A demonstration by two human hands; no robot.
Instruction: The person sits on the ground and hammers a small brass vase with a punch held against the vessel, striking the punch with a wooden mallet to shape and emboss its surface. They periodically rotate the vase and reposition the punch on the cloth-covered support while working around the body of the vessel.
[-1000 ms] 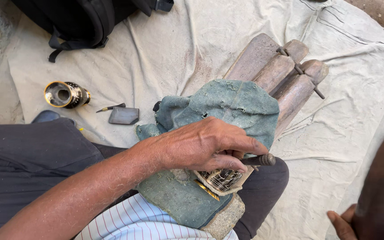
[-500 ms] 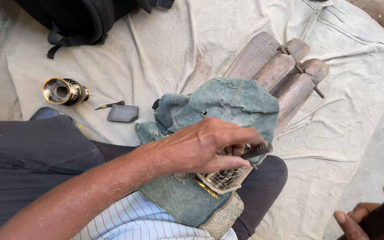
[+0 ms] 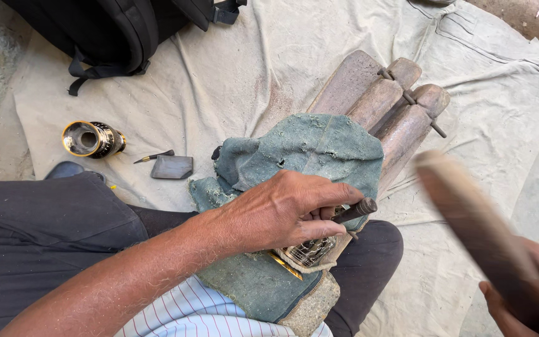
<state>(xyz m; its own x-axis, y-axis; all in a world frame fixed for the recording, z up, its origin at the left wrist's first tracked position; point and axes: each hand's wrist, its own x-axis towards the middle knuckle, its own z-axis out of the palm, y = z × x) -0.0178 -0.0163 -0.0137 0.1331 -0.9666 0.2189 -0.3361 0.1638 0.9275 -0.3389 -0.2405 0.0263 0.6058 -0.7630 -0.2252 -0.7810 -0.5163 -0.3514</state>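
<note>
My left hand (image 3: 288, 212) lies on a teal cloth (image 3: 307, 156) across my lap. Its fingers pinch a small dark metal punch (image 3: 355, 210), tip down on an engraved metal piece (image 3: 310, 251) that peeks out under the hand. My right hand (image 3: 525, 293) is at the lower right, closed around a blurred wooden mallet (image 3: 469, 224) raised above the punch. The cloth covers the near end of a wooden block stand (image 3: 382, 106) made of rounded logs pinned together.
A black and gold engraved metal vase (image 3: 92, 138) lies on its side at the left on the beige ground sheet (image 3: 232, 68). Beside it are a small dark slab (image 3: 173, 167) and a thin tool (image 3: 153, 156). A black backpack (image 3: 107, 31) sits at top left.
My right hand has come up from the lower right edge into view, swinging the wooden mallet toward the punch. My left hand keeps the punch in place.
</note>
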